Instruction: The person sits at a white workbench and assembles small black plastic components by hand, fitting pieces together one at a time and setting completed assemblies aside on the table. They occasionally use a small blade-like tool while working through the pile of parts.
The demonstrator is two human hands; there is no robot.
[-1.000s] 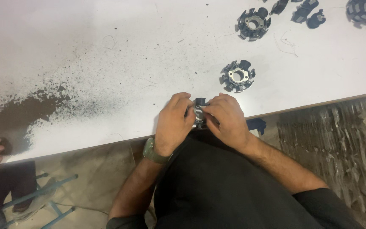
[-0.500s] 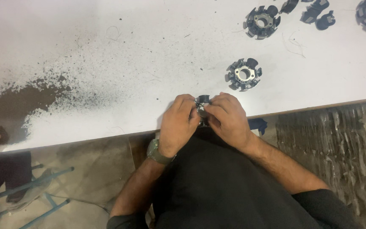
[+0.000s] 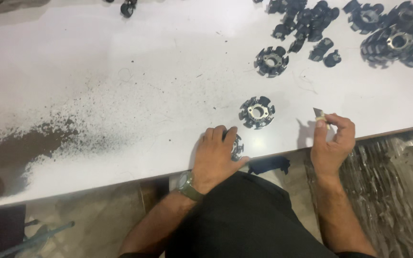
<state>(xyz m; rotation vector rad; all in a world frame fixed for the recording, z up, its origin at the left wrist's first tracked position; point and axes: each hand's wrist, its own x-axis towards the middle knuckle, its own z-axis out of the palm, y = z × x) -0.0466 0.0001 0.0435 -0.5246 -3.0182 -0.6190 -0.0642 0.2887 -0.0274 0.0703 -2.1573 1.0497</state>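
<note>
Left hand is gripping a black toothed ring (half hidden) at the white tabletop edge. Right hand is pinching a small blade.

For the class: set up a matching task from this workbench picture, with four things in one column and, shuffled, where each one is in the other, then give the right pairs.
Things
1. Left hand
2. Right hand
3. Lone toothed ring
4. Dark powder

Places
A. Spread over the left part of the white table
B. Lying free on the table between the two hands
C. Raised at the table edge, pinching a small blade-like piece
D. Resting on the table, covering a toothed ring at the near edge

Pairs: 1-D, 2-C, 3-B, 4-A
</note>
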